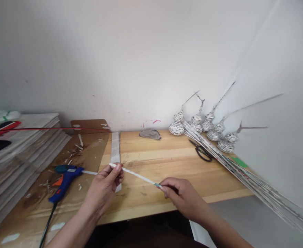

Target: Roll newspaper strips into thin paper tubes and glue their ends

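A thin white rolled-paper stick with a teal patch near one end stretches between my two hands above the wooden table. My left hand pinches its left end between thumb and fingers. At the other end, by the teal patch, my right hand closes its fingertips on it. Under and behind my left hand lies a flat strip of pale paper on the table. A blue glue gun rests to the left of my left hand, with a white glue stick projecting from it.
Several woven paper gourds stand along the wall at the back right. Beside them lie black scissors and a long bundle of paper sticks overhanging the table edge. A grey cloth sits at the back; stacked paper rises at left.
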Demonstrator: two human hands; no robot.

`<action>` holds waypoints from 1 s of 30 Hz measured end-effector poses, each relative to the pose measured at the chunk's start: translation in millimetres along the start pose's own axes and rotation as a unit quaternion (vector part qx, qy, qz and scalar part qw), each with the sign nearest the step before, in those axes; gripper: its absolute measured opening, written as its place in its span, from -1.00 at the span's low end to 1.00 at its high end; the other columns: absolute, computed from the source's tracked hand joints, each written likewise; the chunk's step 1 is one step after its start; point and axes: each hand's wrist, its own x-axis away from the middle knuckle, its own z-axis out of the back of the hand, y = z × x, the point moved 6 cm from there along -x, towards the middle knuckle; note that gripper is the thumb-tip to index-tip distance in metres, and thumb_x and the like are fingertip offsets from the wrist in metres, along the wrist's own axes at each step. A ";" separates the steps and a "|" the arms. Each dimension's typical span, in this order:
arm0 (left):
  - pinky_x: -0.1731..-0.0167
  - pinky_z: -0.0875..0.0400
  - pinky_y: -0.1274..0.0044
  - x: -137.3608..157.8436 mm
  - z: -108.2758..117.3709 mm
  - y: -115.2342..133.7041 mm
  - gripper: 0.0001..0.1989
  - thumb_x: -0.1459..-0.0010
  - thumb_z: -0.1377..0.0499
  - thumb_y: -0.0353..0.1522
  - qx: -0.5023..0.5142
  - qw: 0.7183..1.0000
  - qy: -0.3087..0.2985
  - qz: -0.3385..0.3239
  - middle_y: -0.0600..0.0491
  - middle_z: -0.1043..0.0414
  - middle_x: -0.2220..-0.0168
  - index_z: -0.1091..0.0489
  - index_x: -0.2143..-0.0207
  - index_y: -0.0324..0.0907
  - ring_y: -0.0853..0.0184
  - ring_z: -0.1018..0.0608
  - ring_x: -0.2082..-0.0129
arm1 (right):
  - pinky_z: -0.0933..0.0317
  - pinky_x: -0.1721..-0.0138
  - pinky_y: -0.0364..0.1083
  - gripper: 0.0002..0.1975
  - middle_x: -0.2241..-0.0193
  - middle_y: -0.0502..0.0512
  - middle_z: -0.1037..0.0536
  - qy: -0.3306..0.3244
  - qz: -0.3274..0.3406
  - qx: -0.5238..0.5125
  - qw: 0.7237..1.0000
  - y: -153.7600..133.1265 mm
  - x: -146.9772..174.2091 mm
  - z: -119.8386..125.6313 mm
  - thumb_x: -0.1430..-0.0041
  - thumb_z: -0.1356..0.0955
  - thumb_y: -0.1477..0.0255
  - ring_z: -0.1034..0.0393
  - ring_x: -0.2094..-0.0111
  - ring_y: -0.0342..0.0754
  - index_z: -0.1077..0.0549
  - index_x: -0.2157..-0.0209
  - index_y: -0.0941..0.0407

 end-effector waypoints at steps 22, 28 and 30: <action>0.02 -0.38 0.37 18.5 54.6 4.7 -0.69 0.11 -0.28 -0.07 -0.458 0.875 0.061 -0.147 0.06 -0.59 0.23 -0.59 0.29 0.08 0.09 -0.57 0.15 | -0.15 0.28 -0.05 -0.63 0.32 0.30 -0.56 0.310 -0.160 0.497 0.795 137.1 -60.1 225.2 -0.23 -0.16 0.45 -0.42 0.29 0.09 -0.56 0.18 0.19; 0.20 -0.45 0.44 29.2 46.1 11.1 -0.78 0.14 -0.29 -0.07 -0.481 0.854 0.058 -0.193 0.08 -0.58 0.37 -0.58 0.45 0.07 0.13 -0.57 0.29 | -0.15 0.21 -0.04 -0.59 0.22 0.32 -0.54 0.320 -0.161 0.493 0.793 140.4 -54.0 220.1 -0.29 -0.15 0.32 -0.41 0.22 0.11 -0.45 0.01 0.20; 0.28 -0.45 0.48 32.2 41.5 15.0 -0.78 0.12 -0.28 -0.06 -0.493 0.842 0.055 -0.209 0.08 -0.57 0.43 -0.56 0.48 0.04 0.17 -0.56 0.37 | -0.16 0.18 -0.02 -0.52 0.17 0.36 -0.52 0.320 -0.162 0.489 0.795 143.5 -48.0 215.4 -0.30 -0.14 0.22 -0.40 0.17 0.14 -0.39 -0.06 0.23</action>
